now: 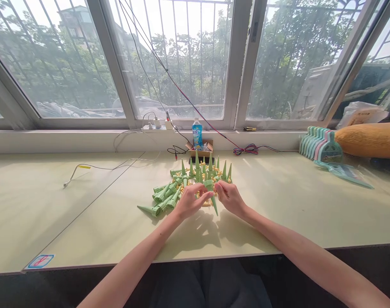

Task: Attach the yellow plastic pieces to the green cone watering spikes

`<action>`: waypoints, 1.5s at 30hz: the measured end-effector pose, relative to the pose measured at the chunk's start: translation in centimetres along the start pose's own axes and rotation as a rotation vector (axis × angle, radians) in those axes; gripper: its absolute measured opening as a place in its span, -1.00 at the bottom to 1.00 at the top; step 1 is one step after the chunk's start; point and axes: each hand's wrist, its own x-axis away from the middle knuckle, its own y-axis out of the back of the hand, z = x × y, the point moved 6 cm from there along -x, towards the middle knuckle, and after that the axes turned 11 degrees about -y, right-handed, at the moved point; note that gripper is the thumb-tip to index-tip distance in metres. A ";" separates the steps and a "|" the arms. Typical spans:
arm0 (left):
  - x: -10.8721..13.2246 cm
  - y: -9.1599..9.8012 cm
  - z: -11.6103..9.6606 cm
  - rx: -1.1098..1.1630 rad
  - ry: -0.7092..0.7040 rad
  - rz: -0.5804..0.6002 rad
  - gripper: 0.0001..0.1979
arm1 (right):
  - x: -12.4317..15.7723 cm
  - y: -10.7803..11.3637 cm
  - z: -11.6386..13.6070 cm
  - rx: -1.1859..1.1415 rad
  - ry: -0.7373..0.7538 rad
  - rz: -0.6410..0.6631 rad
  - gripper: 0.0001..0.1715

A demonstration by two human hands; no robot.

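Observation:
My left hand [193, 199] is closed around a green plant watering spike [215, 206], its wide collar up and its point slanting down toward me. Close against the collar's right side, my right hand [229, 197] is closed in a pinch; whatever lies between its fingertips is hidden. Just left of my hands, several green spikes [164, 194] lie in a loose heap. Behind the hands, more green spikes [197, 162] stand point up, with small yellow valve pieces [207, 203] scattered among and below them.
A blue-labelled bottle [197, 134] stands by a small cardboard box [208, 146] at the windowsill. A coiled cable [246, 149] lies to its right. Pastel plastic pieces [321, 144] and an orange plush roll [370, 141] sit far right. A white cable [95, 167] crosses the table's left.

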 end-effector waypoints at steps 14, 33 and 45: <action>0.0 0.0 -0.6 -0.103 -0.136 -0.049 -0.69 | -0.3 -1.0 -1.1 -0.260 -0.157 0.059 -0.39; 0.2 -0.5 1.1 0.451 0.228 -0.033 -0.52 | -0.4 -0.6 -0.6 -0.206 -0.127 0.114 -0.40; 0.2 -0.7 1.1 0.432 0.220 -0.008 -0.53 | -0.1 -1.4 -0.2 -0.418 -0.252 0.232 -0.42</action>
